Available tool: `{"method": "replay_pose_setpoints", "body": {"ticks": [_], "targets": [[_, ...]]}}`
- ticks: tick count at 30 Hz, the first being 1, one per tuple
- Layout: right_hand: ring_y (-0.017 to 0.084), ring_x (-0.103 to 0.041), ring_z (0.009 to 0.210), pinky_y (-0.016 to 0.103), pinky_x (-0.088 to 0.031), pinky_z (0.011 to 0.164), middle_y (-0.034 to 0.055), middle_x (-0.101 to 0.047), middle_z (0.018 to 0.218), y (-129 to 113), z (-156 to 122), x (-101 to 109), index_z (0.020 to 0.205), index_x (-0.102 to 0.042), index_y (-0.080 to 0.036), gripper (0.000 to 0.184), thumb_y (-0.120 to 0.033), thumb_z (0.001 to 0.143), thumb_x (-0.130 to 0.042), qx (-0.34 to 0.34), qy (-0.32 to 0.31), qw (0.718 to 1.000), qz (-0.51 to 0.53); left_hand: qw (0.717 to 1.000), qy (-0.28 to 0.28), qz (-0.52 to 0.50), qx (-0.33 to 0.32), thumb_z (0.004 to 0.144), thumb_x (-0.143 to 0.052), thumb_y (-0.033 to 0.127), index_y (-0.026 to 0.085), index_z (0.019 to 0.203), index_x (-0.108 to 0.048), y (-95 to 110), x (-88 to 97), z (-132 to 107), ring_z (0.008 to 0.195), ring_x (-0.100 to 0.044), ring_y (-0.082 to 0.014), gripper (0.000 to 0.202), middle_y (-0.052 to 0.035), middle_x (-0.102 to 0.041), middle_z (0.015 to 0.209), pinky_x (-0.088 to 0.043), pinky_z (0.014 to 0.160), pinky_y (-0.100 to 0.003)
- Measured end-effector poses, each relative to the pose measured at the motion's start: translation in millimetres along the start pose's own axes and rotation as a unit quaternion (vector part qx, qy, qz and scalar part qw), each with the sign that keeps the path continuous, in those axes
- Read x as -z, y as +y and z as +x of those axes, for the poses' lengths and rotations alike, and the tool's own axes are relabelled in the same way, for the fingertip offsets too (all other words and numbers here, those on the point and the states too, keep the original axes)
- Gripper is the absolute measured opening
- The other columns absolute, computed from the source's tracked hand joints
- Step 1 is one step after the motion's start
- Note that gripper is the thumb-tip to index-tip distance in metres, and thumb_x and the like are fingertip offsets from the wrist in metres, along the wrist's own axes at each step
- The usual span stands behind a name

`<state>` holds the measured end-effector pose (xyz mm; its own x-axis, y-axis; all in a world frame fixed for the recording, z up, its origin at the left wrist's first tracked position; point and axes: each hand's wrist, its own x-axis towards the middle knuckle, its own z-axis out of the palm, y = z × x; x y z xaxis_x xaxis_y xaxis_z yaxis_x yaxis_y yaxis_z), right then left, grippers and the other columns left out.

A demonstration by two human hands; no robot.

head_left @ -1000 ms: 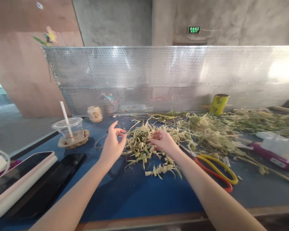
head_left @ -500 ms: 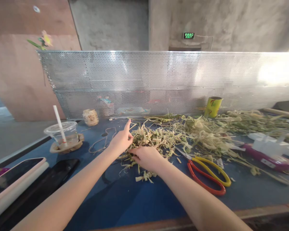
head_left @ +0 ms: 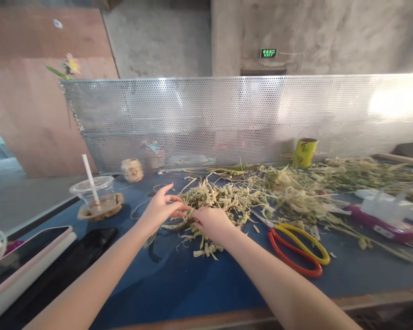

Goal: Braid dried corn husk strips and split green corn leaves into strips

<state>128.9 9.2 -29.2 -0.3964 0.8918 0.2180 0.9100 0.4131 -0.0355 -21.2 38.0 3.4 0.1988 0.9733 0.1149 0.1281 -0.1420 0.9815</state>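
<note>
Centrally, a loose pile of dried leaf strips (head_left: 227,197) is shown on the blue table (head_left: 192,284). The left hand (head_left: 158,210) is set at the pile's 9 o'clock edge, fingers partly spread with the tips on the strips; whether a strip is pinched cannot be told. The right hand (head_left: 211,223) is laid palm down at the pile's 6 o'clock, its fingers curled into the strips and hidden, so its grip cannot be told either. Scissors (head_left: 298,250) lie at 3 o'clock of the right hand, blades pointed toward the pile. A lidded cup with a straw (head_left: 95,195) stands at 9 o'clock of the left hand. Because the strips are tangled, extra ones could be dragged out and scattered toward the table's near edge. The blade tips could be brushed by the right wrist, and the cup tipped by a wide sweep of the left arm.
</note>
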Motion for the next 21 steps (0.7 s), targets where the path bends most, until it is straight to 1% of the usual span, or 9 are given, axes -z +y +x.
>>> {"method": "replay_pose_setpoints", "body": {"ticks": [2,4,6,9,12,14,15,17,21], "targets": [[0.018,-0.062,0.08,0.026,-0.045,0.063,0.0017,-0.065,0.091,0,2,-2,0.094,-0.056,-0.026,0.018,-0.025,0.081,-0.044,-0.001,0.003,1.0,-0.013,0.999,0.0,-0.041,0.007,0.069,-0.058,0.011,0.016,0.131,-0.024,-2,-1.3,-2,0.07,-0.065,-0.0205,0.071,-0.0014,-0.056,0.072,-0.054,0.067,-0.035],[0.018,-0.062,0.08,0.027,-0.046,0.064,0.0046,-0.065,0.091,0,4,-4,0.097,-0.055,-0.023,0.019,-0.023,0.081,-0.044,0.001,0.004,1.0,-0.025,0.998,0.007,-0.061,0.013,0.072,-0.058,0.016,0.013,0.13,-0.026,-5,-2.2,-1,0.07,-0.065,-0.0195,0.067,-0.0014,-0.058,0.067,-0.053,0.07,-0.035],[0.019,-0.061,0.081,0.028,-0.045,0.066,0.0071,-0.064,0.091,-1,5,-5,0.099,-0.054,-0.02,0.021,-0.019,0.081,-0.043,0.016,0.004,0.999,-0.037,0.999,0.015,-0.039,0.018,0.071,-0.062,0.024,0.01,0.13,-0.028,-10,-1.8,0,0.066,-0.064,-0.0179,0.07,-0.0006,-0.058,0.062,-0.053,0.07,-0.034],[0.019,-0.06,0.078,0.028,-0.044,0.063,0.0075,-0.063,0.088,-1,4,-2,0.1,-0.052,-0.02,0.023,-0.016,0.081,-0.04,0.033,0.035,0.998,-0.044,0.999,0.014,0.035,0.019,0.065,-0.068,0.03,0.011,0.128,-0.031,-18,1.4,3,0.058,-0.061,-0.0144,0.075,0.003,-0.056,0.057,-0.053,0.067,-0.031],[0.016,-0.059,0.066,0.024,-0.04,0.055,0.0036,-0.063,0.079,4,0,1,0.096,-0.053,-0.022,0.021,-0.02,0.081,-0.038,-0.027,0.09,0.995,0.027,0.997,0.022,0.062,0.045,0.066,-0.066,0.033,0.012,0.129,-0.028,-20,6.2,3,0.052,-0.057,-0.0132,0.076,0.0025,-0.054,0.059,-0.052,0.054,-0.028],[0.013,-0.056,0.058,0.022,-0.037,0.05,0.0004,-0.061,0.069,9,-1,0,0.092,-0.053,-0.023,0.019,-0.022,0.079,-0.039,-0.081,0.125,0.979,0.137,0.993,0.057,0.078,0.062,0.07,-0.062,0.034,0.011,0.132,-0.019,-18,8.5,3,0.051,-0.055,-0.0124,0.079,-0.0044,-0.058,0.072,-0.046,0.04,-0.023],[0.012,-0.053,0.052,0.021,-0.036,0.048,-0.0011,-0.059,0.066,12,-1,-1,0.09,-0.052,-0.023,0.018,-0.022,0.078,-0.039,-0.102,0.14,0.963,0.208,0.992,0.07,0.09,0.06,0.071,-0.06,0.033,0.011,0.134,-0.012,-16,8.9,2,0.051,-0.054,-0.0119,0.081,-0.009,-0.06,0.082,-0.041,0.035,-0.021],[0.008,-0.048,0.04,0.02,-0.035,0.043,-0.0034,-0.057,0.063,17,0,-4,0.089,-0.049,-0.022,0.017,-0.022,0.075,-0.038,-0.127,0.157,0.91,0.362,0.99,0.064,0.12,0.035,0.073,-0.058,0.03,0.013,0.136,0.002,-15,7.9,2,0.053,-0.055,-0.0116,0.089,-0.0159,-0.059,0.1,-0.035,0.032,-0.019],[0.008,-0.05,0.033,0.018,-0.028,0.03,-0.0019,-0.059,0.068,20,3,0,0.082,-0.043,-0.02,0.012,-0.019,0.071,-0.038,-0.183,0.141,0.767,0.599,0.979,-0.014,0.198,-0.041,0.073,-0.058,0.025,0.019,0.134,0.017,-20,-2.3,3,0.054,-0.059,-0.0116,0.096,-0.0162,-0.056,0.111,-0.041,0.039,-0.019]]}}
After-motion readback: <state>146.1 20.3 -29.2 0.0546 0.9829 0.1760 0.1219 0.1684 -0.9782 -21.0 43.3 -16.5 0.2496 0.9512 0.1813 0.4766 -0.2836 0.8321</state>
